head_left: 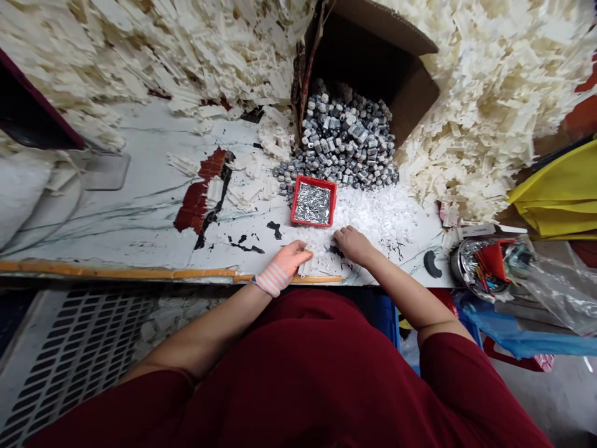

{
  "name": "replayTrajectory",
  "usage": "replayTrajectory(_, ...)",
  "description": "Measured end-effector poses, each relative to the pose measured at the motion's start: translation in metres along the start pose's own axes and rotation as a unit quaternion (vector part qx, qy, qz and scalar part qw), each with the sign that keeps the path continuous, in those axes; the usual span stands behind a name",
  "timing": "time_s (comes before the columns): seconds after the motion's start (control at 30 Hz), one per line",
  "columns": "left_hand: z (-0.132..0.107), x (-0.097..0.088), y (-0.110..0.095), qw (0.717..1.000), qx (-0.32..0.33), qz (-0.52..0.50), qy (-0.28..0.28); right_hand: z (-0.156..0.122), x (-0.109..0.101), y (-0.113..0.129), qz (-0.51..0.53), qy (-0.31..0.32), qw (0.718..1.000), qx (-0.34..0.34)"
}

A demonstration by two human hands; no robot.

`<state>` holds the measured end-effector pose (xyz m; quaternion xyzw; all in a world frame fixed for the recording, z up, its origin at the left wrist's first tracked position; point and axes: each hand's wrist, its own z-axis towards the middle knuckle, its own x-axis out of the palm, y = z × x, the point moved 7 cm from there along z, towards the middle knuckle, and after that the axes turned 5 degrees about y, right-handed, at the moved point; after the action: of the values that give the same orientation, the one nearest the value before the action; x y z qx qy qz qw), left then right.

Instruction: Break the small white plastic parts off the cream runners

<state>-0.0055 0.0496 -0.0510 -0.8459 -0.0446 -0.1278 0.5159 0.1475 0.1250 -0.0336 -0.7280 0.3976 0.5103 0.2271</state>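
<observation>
- While working low over the loose white plastic pieces (321, 261) on the desk (140, 230), stay close to the surface and move gently, to avoid scattering.
- Left grip (291, 264): narrow, curled beside a small white piece, with holding or mere touching impossible to tell.
- Right grip (353, 244): narrow, curled down onto the pieces, with no held piece clearly visible.
- Just ahead of both grips: a foil-lined red tray (313, 200), best kept clear of the wrists.
- Farther ahead: a heap of grey metal parts (342, 140) spilling from a cardboard box (373, 68).
</observation>
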Motion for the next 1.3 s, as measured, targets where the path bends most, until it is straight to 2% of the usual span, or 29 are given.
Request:
replayTrajectory(0.07, 0.001, 0.003, -0.001, 1.000, 0.001, -0.008, -0.006, -0.007, -0.006, -0.003, 0.096, -0.061, 0.993, 0.021)
replayTrajectory(0.1, 0.001, 0.005, 0.000, 1.000, 0.002, -0.017, -0.006, -0.011, -0.010, -0.004, 0.165, -0.093, 0.981, 0.033)
replayTrajectory(0.17, 0.003, 0.009, 0.001, 0.999, 0.003, -0.038, -0.004, -0.019, -0.013, -0.002, 0.319, -0.138, 0.937, 0.044)
replayTrajectory(0.27, 0.005, 0.014, 0.002, 0.999, 0.004, -0.051, -0.005, -0.027, -0.012, 0.015, 0.479, -0.149, 0.864, 0.032)
replayTrajectory(0.3, 0.005, 0.014, 0.001, 0.999, 0.004, -0.049, -0.005, -0.028, -0.013, 0.021, 0.502, -0.148, 0.852, 0.028)
replayTrajectory(0.37, 0.004, 0.015, -0.001, 0.999, 0.008, -0.044, -0.002, -0.030, -0.015, 0.029, 0.510, -0.152, 0.846, 0.030)
replayTrajectory(0.53, -0.001, 0.017, -0.002, 0.999, -0.002, -0.037, 0.019, -0.032, -0.022, 0.040, 0.398, -0.174, 0.900, 0.045)
replayTrajectory(0.6, -0.003, 0.017, 0.000, 0.998, -0.012, -0.050, 0.023, -0.033, -0.020, 0.039, 0.394, -0.174, 0.901, 0.054)
replayTrajectory(0.67, -0.005, 0.017, 0.001, 0.998, -0.015, -0.058, 0.023, -0.032, -0.011, 0.037, 0.461, -0.152, 0.873, 0.057)
replayTrajectory(0.77, -0.009, 0.018, 0.002, 0.999, -0.005, -0.041, 0.032, -0.033, 0.008, 0.037, 0.592, -0.094, 0.799, 0.048)
replayTrajectory(0.8, -0.010, 0.018, 0.003, 0.999, -0.005, -0.035, 0.040, -0.036, 0.014, 0.038, 0.612, -0.078, 0.786, 0.047)
replayTrajectory(0.83, -0.012, 0.019, 0.005, 0.998, -0.007, -0.026, 0.049, -0.039, 0.018, 0.040, 0.610, -0.071, 0.788, 0.050)
replayTrajectory(0.87, -0.014, 0.020, 0.007, 0.998, -0.011, -0.013, 0.057, -0.042, 0.020, 0.041, 0.585, -0.079, 0.806, 0.056)
replayTrajectory(0.93, -0.017, 0.021, 0.010, 0.997, -0.017, 0.024, 0.066, -0.050, 0.018, 0.044, 0.488, -0.119, 0.862, 0.064)
replayTrajectory(1.0, -0.019, 0.019, 0.010, 0.996, -0.011, 0.067, 0.061, -0.055, 0.016, 0.047, 0.407, -0.148, 0.899, 0.071)
replayTrajectory(1.07, -0.018, 0.015, 0.009, 0.995, -0.003, 0.090, 0.047, -0.050, 0.021, 0.049, 0.419, -0.109, 0.899, 0.063)
replayTrajectory(1.17, -0.015, 0.009, 0.009, 0.996, -0.008, 0.087, 0.026, -0.036, 0.028, 0.043, 0.486, -0.015, 0.873, 0.025)
replayTrajectory(1.2, -0.013, 0.007, 0.011, 0.996, -0.013, 0.081, 0.021, -0.031, 0.026, 0.037, 0.472, -0.016, 0.881, 0.024)
replayTrajectory(1.23, -0.011, 0.006, 0.012, 0.997, -0.017, 0.076, 0.016, -0.028, 0.022, 0.028, 0.432, -0.038, 0.900, 0.038)
replayTrajectory(1.3, -0.008, 0.005, 0.016, 0.997, -0.025, 0.068, 0.013, -0.023, 0.013, 0.012, 0.297, -0.100, 0.945, 0.089)
